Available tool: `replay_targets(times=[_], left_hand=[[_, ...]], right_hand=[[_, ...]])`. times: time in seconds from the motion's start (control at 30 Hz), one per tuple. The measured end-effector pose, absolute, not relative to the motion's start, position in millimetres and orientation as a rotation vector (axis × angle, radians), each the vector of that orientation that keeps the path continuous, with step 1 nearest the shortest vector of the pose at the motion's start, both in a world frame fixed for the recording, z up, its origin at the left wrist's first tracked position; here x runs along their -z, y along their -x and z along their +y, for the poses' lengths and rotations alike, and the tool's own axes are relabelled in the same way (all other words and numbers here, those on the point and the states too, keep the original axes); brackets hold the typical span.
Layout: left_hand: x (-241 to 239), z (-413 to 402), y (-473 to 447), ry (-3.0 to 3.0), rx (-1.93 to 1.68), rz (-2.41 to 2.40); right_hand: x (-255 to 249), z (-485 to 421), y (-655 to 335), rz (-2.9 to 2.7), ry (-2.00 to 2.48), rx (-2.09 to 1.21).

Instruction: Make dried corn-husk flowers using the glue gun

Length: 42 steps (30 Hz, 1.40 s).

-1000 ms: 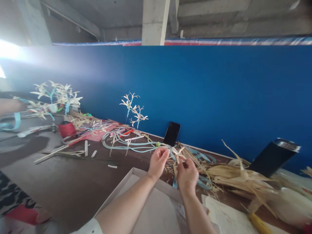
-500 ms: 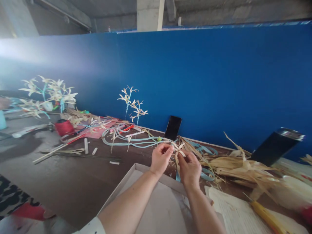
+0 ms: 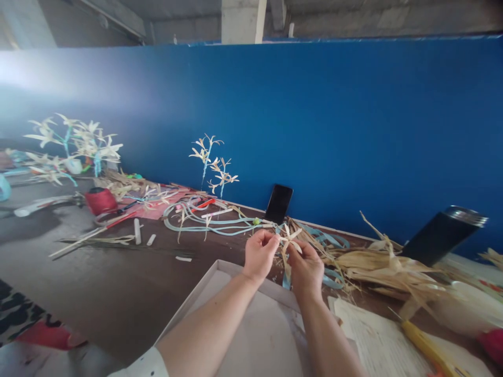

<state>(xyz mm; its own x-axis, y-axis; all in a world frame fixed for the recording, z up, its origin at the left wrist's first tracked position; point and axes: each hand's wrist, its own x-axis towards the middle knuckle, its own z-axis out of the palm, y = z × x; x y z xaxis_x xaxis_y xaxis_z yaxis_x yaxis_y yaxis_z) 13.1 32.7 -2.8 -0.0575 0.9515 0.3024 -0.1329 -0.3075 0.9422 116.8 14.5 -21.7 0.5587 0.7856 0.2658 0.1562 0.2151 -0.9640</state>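
Both hands meet above the far edge of a shallow cardboard box lid. My left hand pinches the top of a small straw flower with pale star-shaped petals. My right hand is closed round the flower's lower part, where a light blue ribbon hangs down. The flower sits between the two sets of fingertips.
Dried corn husks pile up to the right, by a tilted black flask. A black phone leans on the blue wall. Coiled blue cord, a red spool and finished flower sprigs lie left. Paper sheets sit at lower right.
The hands have drawn closer together on the flower and stayed in place. The view has tilted down a little, so the wall fills more of the picture.
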Motion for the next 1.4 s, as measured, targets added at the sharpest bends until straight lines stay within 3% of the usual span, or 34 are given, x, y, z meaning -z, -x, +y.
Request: replay_targets(times=[0.4,0.67,0.97,1.4], left_hand=[[5,33,-13,-1.297,-1.499,0.967],[-7,34,-2,-1.292,-1.626,0.993],[-4,39,-4,-1.373,-1.464,0.907],[-4,37,-5,-1.35,-1.518,1.037]], right_hand=[[24,18,-115,-0.794,1.145,-0.702],[28,18,-117,-0.898,1.237,-0.633],[27,14,-115,-1.014,1.278,-0.619],[22,12,-112,-1.023,1.289,-0.611]])
